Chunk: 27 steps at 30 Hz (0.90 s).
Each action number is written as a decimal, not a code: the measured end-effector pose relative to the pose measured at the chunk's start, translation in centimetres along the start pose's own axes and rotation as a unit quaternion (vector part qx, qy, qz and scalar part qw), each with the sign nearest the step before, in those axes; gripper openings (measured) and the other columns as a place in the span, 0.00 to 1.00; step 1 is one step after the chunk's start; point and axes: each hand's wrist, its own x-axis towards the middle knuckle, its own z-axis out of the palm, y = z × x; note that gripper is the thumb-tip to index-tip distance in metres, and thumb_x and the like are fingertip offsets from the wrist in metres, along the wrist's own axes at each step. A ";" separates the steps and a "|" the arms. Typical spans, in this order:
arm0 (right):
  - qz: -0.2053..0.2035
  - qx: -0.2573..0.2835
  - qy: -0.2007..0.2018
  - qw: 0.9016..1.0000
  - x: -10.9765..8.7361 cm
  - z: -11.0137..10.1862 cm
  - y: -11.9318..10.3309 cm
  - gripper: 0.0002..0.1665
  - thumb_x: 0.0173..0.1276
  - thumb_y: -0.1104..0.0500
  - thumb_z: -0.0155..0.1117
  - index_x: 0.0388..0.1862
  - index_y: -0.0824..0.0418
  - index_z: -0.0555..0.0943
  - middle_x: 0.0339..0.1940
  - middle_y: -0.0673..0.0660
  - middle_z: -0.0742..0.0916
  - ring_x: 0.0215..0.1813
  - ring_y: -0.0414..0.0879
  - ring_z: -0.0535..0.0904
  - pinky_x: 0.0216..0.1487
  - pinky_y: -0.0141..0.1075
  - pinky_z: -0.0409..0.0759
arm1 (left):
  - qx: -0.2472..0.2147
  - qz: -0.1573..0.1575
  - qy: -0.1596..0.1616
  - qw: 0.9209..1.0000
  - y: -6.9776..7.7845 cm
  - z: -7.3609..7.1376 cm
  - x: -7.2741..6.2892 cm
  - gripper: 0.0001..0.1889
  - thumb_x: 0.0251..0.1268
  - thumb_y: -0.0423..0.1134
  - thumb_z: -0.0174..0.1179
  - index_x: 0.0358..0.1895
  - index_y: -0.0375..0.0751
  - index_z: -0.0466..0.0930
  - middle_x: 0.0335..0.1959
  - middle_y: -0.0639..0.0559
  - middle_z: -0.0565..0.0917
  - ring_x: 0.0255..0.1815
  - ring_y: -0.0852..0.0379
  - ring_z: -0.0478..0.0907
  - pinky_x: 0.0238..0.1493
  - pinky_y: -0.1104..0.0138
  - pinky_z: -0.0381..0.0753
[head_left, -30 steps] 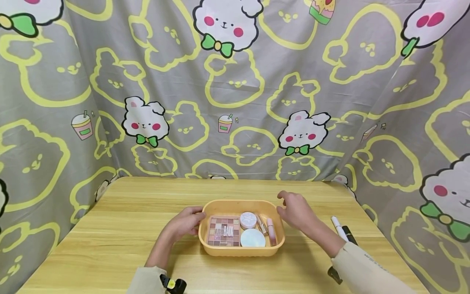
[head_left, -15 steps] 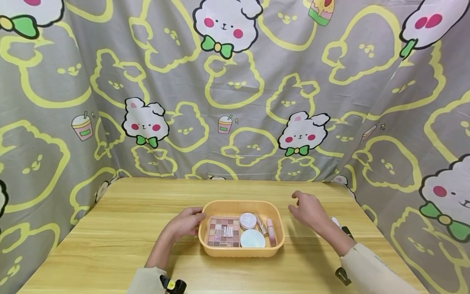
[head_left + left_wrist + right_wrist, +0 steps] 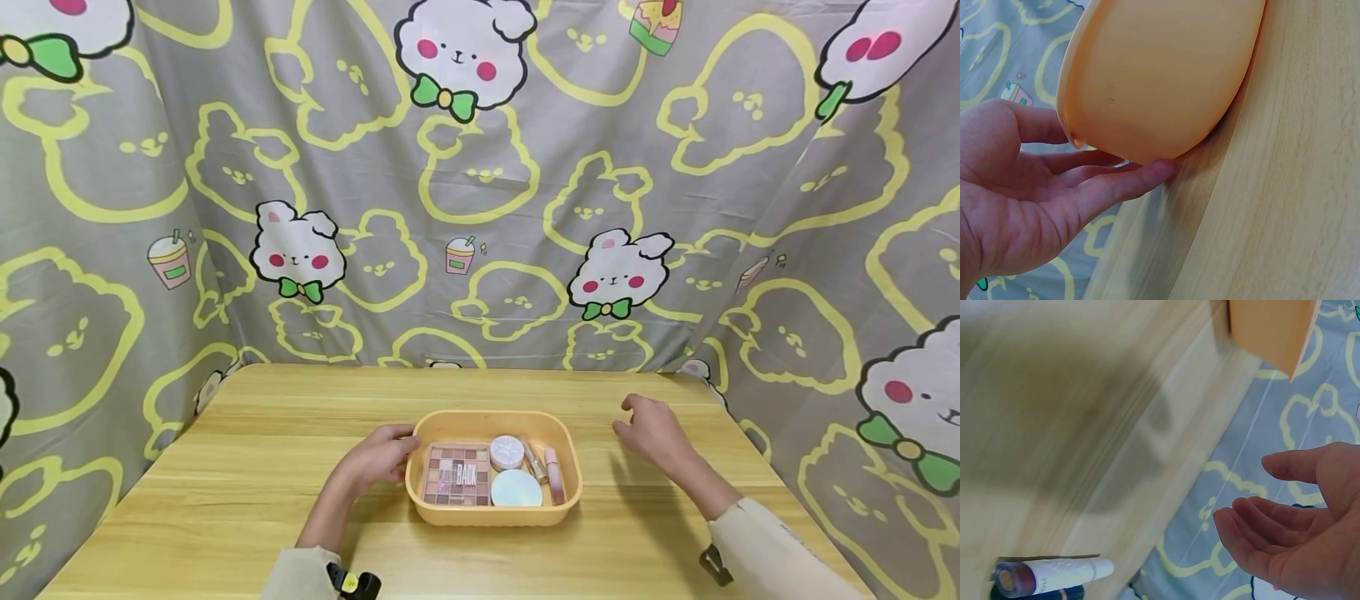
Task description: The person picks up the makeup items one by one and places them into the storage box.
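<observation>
A yellow-orange plastic basket (image 3: pixel 492 517) stands on the table. My left hand (image 3: pixel 380 457) grips its left end; in the left wrist view the thumb and fingers spread around the basket's end wall (image 3: pixel 1166 81). Inside lie an eyeshadow palette (image 3: pixel 457 477), a small round patterned case (image 3: pixel 507 452), a larger pale round compact (image 3: pixel 517 489), a slim gold-ended tube (image 3: pixel 536 463) and a pink lip gloss tube (image 3: pixel 554 477). To the right of the basket, my right hand (image 3: pixel 654 427) hovers above the table with loosely bent fingers and nothing in them.
In the right wrist view a white tube (image 3: pixel 1063 574) lies beside a dark tube (image 3: pixel 1054 594) on the wooden table (image 3: pixel 262 467); my right arm hides both in the head view. A patterned grey curtain (image 3: pixel 390 183) hangs behind and at both sides.
My right hand has moved from the basket's right rim out to the right, and its arm now covers the white and dark tubes. My left hand and the basket stay put.
</observation>
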 end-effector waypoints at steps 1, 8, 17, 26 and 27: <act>0.004 0.000 -0.003 1.000 0.0 0.0 0.2 0.23 0.65 0.61 0.64 0.52 0.78 0.78 0.37 0.69 0.87 0.38 0.56 0.84 0.37 0.49 0.82 | 0.001 0.000 0.000 1.000 0.0 0.0 0.0 0.27 0.80 0.37 0.44 0.73 0.22 0.61 0.62 0.30 0.78 0.59 0.42 0.81 0.49 0.54 0.87; 0.032 -0.009 -0.027 0.999 -0.1 -0.4 1.8 0.24 0.67 0.60 0.62 0.52 0.80 0.76 0.41 0.73 0.86 0.31 0.51 0.78 0.37 0.48 0.80 | 0.003 -0.003 0.004 1.000 -0.1 0.0 0.0 0.27 0.80 0.38 0.45 0.73 0.22 0.61 0.62 0.30 0.78 0.58 0.43 0.81 0.48 0.54 0.87; 0.046 -0.030 -0.039 0.998 -0.1 -0.9 4.0 0.24 0.66 0.60 0.60 0.50 0.82 0.76 0.47 0.79 0.83 0.37 0.58 0.80 0.43 0.55 0.82 | 0.004 -0.001 0.001 1.000 -0.2 -0.1 0.1 0.26 0.80 0.38 0.45 0.72 0.24 0.63 0.61 0.31 0.79 0.57 0.44 0.81 0.47 0.56 0.87; 0.059 -0.022 -0.049 0.997 -0.7 -1.0 5.6 0.12 0.66 0.60 0.58 0.28 0.67 0.69 0.20 0.56 0.70 0.22 0.46 0.63 0.26 0.37 0.63 | 0.004 -0.002 0.003 1.000 -0.3 -0.1 0.1 0.26 0.80 0.38 0.45 0.72 0.24 0.64 0.61 0.32 0.80 0.57 0.45 0.81 0.48 0.56 0.87; 0.057 -0.023 -0.047 0.997 -0.7 -1.1 5.7 0.12 0.66 0.61 0.57 0.26 0.64 0.68 0.19 0.54 0.68 0.21 0.45 0.62 0.26 0.36 0.62 | 0.005 -0.003 0.003 1.000 -0.2 -0.1 0.1 0.26 0.80 0.38 0.45 0.72 0.24 0.64 0.61 0.32 0.79 0.57 0.45 0.81 0.48 0.55 0.87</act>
